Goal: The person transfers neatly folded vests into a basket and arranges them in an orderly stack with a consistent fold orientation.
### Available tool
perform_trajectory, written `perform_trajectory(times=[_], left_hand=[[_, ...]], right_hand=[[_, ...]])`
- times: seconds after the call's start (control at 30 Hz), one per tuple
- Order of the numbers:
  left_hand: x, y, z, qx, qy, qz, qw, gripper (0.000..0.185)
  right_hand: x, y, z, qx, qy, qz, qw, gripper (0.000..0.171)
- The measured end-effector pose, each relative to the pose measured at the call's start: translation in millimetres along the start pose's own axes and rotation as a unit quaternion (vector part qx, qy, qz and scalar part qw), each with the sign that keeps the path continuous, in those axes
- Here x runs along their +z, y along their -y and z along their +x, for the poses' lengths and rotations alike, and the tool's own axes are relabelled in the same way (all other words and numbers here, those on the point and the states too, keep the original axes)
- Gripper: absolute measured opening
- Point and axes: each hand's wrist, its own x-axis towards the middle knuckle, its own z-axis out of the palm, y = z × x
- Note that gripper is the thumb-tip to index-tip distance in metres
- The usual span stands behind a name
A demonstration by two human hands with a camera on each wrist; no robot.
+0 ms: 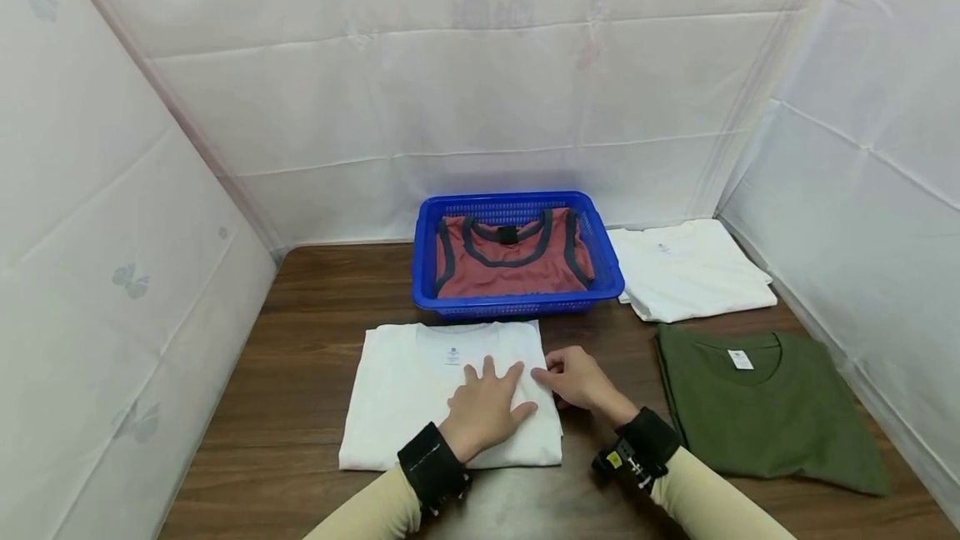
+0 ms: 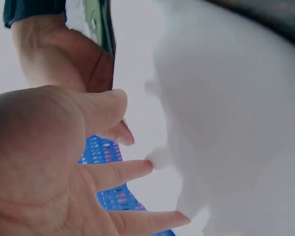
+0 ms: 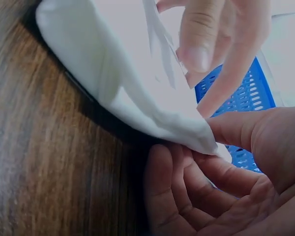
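Observation:
A folded white T-shirt (image 1: 420,398) lies on the wooden table (image 1: 300,340) in front of me. My left hand (image 1: 486,407) rests flat on its right half with fingers spread. My right hand (image 1: 573,380) pinches the shirt's right edge between thumb and fingers; the right wrist view shows the white T-shirt (image 3: 137,93) fold caught at the thumb of my right hand (image 3: 226,147). In the left wrist view, my left hand (image 2: 64,167) has straight fingers against the white T-shirt (image 2: 236,123).
A blue basket (image 1: 423,273) behind the shirt holds a red tank top (image 1: 517,269). Another folded white shirt (image 1: 690,269) lies at the back right, and a green T-shirt (image 1: 765,415) lies at the right. White fabric walls close in on three sides.

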Motion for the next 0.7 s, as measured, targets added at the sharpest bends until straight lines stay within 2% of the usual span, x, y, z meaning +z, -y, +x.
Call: perform_trajectory(times=[0.1, 0.23, 0.37, 0.47, 0.7], left_hand=[[-7.1, 7.4, 0.7, 0.021, 0.006, -0.035, 0.9992, 0.058], [-16.1, 23.1, 1.3, 0.05, 0.005, -0.103, 0.9934, 0.054], [-21.3, 45.0, 1.9, 0.066, -0.032, -0.182, 0.9806, 0.047], [-23.5, 61.5, 0.6, 0.059, -0.069, -0.211, 0.9732, 0.041], [-24.3, 90.3, -6.7, 0.001, -0.119, -0.213, 0.9698, 0.035]], right_hand=[[0.0, 1.8, 0.3, -0.017, -0.007, -0.023, 1.0, 0.029], [-2.4, 2.2, -1.3, -0.039, -0.015, -0.019, 0.999, 0.024], [-5.9, -1.5, -3.7, -0.047, -0.016, 0.001, 0.999, 0.02], [-9.5, -6.5, -6.4, -0.043, -0.019, 0.011, 0.999, 0.02], [-17.8, -18.9, -12.1, -0.029, -0.024, 0.028, 0.999, 0.017]])
